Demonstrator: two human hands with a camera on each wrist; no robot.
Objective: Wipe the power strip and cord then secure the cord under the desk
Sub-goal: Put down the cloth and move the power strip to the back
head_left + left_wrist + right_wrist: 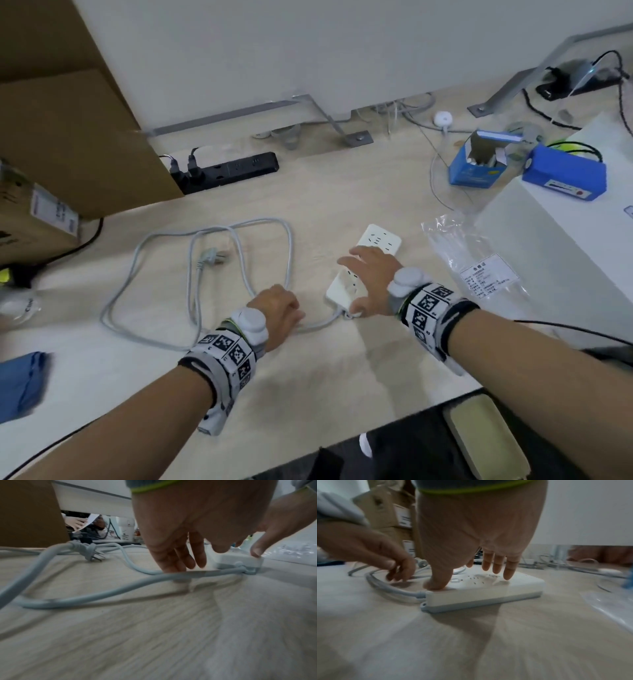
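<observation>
A white power strip (380,240) lies on the light wood surface, its grey cord (260,221) looped to the left and ending in a loose plug (209,257). My right hand (371,270) rests flat on the strip (479,595), fingers spread and straight, thumb pressing the end nearest the cord. My left hand (277,305) is just left of the strip and pinches the cord (102,593) close to where it leaves the casing. In the left wrist view the fingers (171,563) reach down onto the cord, which sits slightly raised there. The plug (89,551) lies beyond.
A black power strip (233,168) with plugs lies by the cardboard boxes (68,120) at the left. A blue cloth (20,383) is at the near left. A clear plastic bag (472,260), a blue box (476,164) and a white block (548,240) stand to the right. Metal desk feet (356,138) are at the back.
</observation>
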